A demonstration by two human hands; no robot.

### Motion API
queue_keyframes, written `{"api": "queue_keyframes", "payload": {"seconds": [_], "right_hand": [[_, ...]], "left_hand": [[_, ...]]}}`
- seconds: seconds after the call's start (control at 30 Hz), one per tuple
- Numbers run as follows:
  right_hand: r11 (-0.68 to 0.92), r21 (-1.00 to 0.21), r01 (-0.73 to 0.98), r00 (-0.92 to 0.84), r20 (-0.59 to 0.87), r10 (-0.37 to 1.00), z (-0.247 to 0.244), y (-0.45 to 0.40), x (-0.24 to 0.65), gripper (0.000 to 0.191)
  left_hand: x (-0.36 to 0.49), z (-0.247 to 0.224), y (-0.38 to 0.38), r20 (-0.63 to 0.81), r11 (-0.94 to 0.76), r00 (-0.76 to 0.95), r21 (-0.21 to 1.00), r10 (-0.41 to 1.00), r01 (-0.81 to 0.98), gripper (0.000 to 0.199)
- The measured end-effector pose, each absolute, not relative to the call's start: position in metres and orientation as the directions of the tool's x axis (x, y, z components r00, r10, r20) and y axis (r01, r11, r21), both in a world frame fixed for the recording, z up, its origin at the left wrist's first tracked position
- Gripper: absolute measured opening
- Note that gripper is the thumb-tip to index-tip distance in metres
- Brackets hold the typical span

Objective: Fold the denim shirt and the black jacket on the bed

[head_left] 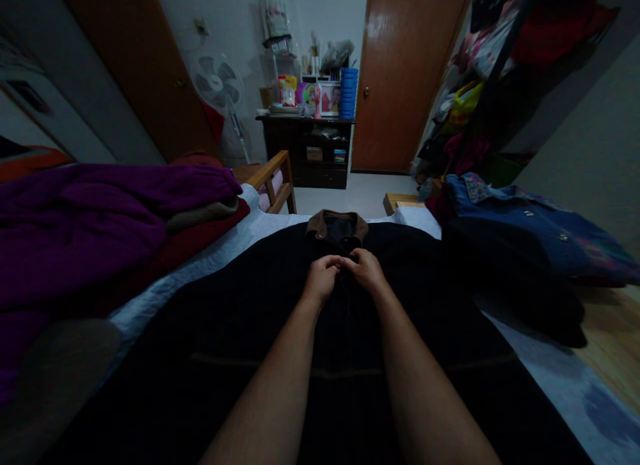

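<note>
A dark jacket [240, 305] with a brown collar [361, 228] lies spread front side up on the bed, its collar at the far end. Just below the collar, on the front opening, my left hand [324, 275] and my right hand [366, 270] meet with their fingertips nearly touching. Both hands have closed fingers pinching at the jacket's front edge. Whether a button or snap is between them is hidden by the fingers and the dark cloth.
Folded purple clothing [100, 218] is piled at the left. A blue denim jacket [545, 218] lies at the right. Light patterned bedding [545, 358] shows beneath. Beyond the bed stand a wooden chair [285, 181], a dark cabinet [280, 151] and a white fan [217, 81].
</note>
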State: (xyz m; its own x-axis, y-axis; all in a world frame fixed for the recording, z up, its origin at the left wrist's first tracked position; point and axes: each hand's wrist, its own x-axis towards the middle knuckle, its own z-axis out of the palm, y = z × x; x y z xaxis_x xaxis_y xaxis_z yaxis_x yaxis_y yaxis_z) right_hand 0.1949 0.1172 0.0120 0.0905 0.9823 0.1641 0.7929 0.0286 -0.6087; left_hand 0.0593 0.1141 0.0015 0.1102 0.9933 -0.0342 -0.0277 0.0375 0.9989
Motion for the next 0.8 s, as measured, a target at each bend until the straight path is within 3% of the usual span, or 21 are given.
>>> {"api": "queue_keyframes", "payload": {"seconds": [0.8], "right_hand": [[0.005,-0.593,0.805,0.144,0.203,0.969,0.0097,0.1172,0.1881,0.014]], "left_hand": [[0.0636,-0.0070,0.1185,0.030,-0.038,0.070,0.993,0.997,0.111,0.031]]}}
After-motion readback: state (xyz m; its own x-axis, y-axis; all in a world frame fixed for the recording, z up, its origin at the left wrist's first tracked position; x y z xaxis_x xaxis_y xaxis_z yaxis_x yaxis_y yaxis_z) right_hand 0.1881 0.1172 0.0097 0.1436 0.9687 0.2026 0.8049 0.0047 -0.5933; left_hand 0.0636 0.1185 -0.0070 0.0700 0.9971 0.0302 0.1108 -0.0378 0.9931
